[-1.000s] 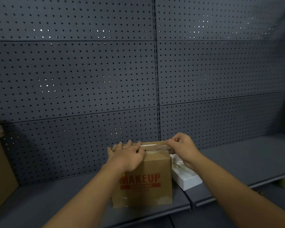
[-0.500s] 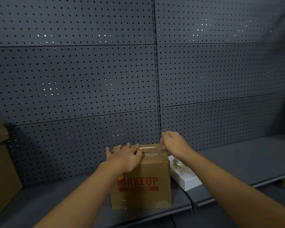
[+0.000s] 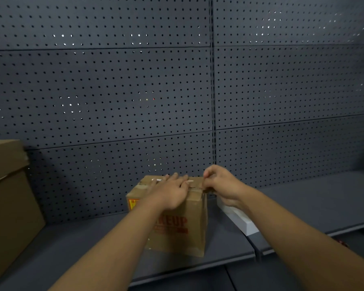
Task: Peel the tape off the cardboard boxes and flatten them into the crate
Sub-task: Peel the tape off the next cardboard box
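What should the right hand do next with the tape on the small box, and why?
Probably pull the tape back along the seam toward the left hand: the right hand pinches its end at the cardboard box top's right edge, while the left presses the top flat.

1. My body in view: two forearms and two hands, nothing else.
2. Left forearm (image 3: 114, 244): bare from the frame's bottom edge to the wrist. No sleeve or cuff visible.
3. Right forearm (image 3: 298, 232): same, bare all the way to the wrist.
4. Left hand (image 3: 170, 194): no glove; no ring, watch or band that I can make out. Back of the hand faces the camera.
5. Right hand (image 3: 223, 185): no glove; wrist shows no watch or strap.
6. Fingernails too blurred to describe.
7. Upper arms, shoulders and torso fall outside the frame, so clothing can't be told.
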